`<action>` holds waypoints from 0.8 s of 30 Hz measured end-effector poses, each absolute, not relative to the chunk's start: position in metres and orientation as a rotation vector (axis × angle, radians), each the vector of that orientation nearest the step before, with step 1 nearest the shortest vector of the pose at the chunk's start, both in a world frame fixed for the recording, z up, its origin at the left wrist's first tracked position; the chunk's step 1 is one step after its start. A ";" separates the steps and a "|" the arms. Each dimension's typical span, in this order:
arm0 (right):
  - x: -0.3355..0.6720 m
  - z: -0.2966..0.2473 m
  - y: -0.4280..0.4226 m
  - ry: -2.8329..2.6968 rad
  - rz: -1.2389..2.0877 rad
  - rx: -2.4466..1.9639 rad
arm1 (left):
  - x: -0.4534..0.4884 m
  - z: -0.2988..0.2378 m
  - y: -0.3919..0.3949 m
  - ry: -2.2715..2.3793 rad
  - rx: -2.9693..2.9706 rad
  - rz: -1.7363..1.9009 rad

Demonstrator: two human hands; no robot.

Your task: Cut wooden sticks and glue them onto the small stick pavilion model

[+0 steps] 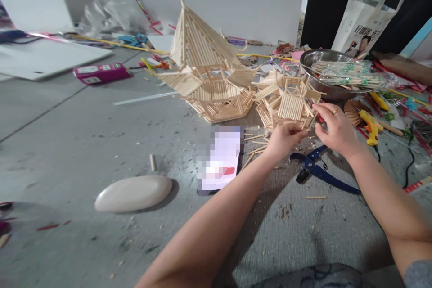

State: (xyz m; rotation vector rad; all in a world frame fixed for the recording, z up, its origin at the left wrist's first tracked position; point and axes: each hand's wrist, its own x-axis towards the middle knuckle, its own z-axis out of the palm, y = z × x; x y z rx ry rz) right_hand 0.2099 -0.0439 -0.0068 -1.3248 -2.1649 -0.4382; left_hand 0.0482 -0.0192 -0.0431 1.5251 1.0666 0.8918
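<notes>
A small model building made of wooden sticks stands on the grey floor, with slatted roof panels and short upright posts. My left hand is at its near lower edge, thumb and fingers pinched together; what lies between them is hidden. On the model's right side is my right hand, thumb and forefinger apart, fingertips close to or touching the stick ends. A larger stick pagoda with a tall pointed roof rises just behind to the left. Blue-handled cutters lie below my right hand.
A lit phone lies left of my forearm, near loose sticks. A metal bowl holds bagged sticks. A yellow glue gun lies at right. Further off are a white oval object, a purple package and a white bag.
</notes>
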 end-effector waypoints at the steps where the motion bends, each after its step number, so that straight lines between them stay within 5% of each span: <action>1: 0.212 -0.008 -0.045 -2.154 -0.414 -1.359 | 0.048 -0.043 -0.021 1.073 1.610 0.829; 14: 0.209 0.008 -0.081 -2.644 0.284 -1.856 | 0.011 -0.002 -0.028 1.322 2.440 0.121; 24: 0.192 0.003 -0.095 -2.781 0.356 -2.004 | -0.017 -0.017 -0.035 1.576 2.473 -0.351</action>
